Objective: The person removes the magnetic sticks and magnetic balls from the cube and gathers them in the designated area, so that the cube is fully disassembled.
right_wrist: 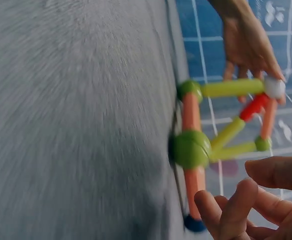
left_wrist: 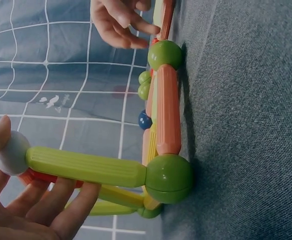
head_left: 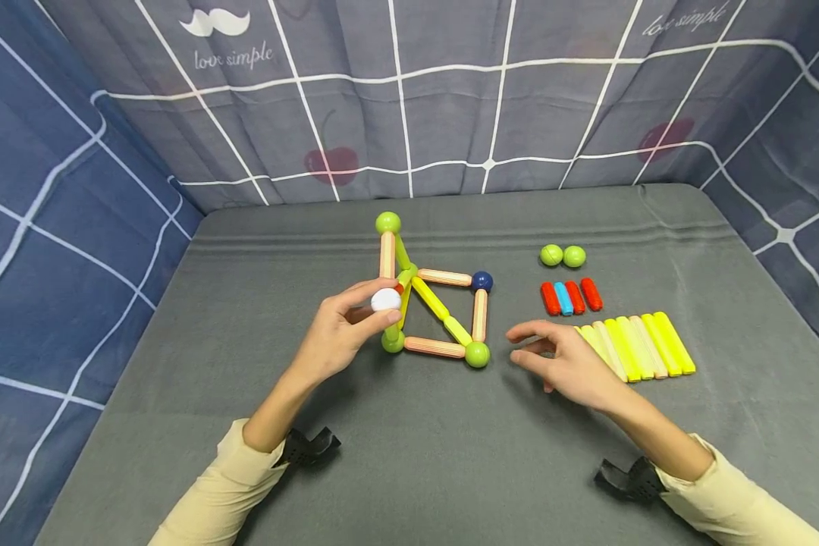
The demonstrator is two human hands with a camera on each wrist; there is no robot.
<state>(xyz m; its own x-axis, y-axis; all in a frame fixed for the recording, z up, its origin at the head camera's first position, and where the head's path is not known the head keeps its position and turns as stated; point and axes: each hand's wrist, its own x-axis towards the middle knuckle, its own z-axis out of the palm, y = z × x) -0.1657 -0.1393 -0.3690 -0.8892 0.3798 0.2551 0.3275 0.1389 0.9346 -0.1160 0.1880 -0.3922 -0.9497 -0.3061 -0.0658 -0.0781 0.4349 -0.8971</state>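
Note:
My left hand (head_left: 334, 334) holds a white ball (head_left: 385, 299) between thumb and fingers. From that ball a green rod (left_wrist: 86, 167) runs to a green ball (left_wrist: 168, 178) at a corner of the frame on the cloth. A red rod (right_wrist: 253, 106) also meets the white ball. The flat part of the frame has ribbed orange-pink rods (head_left: 434, 347), a yellow diagonal (head_left: 430, 298), a green corner ball (head_left: 477, 354) and a dark blue ball (head_left: 481, 281). My right hand (head_left: 569, 364) hovers right of the frame, fingers loosely bent, holding nothing.
Right of the frame lie two loose green balls (head_left: 551, 255), short red and blue rods (head_left: 563, 299), and a row of yellow and pale rods (head_left: 655, 345), partly behind my right hand. Gridded cloth (head_left: 450, 98) hangs at the back and sides.

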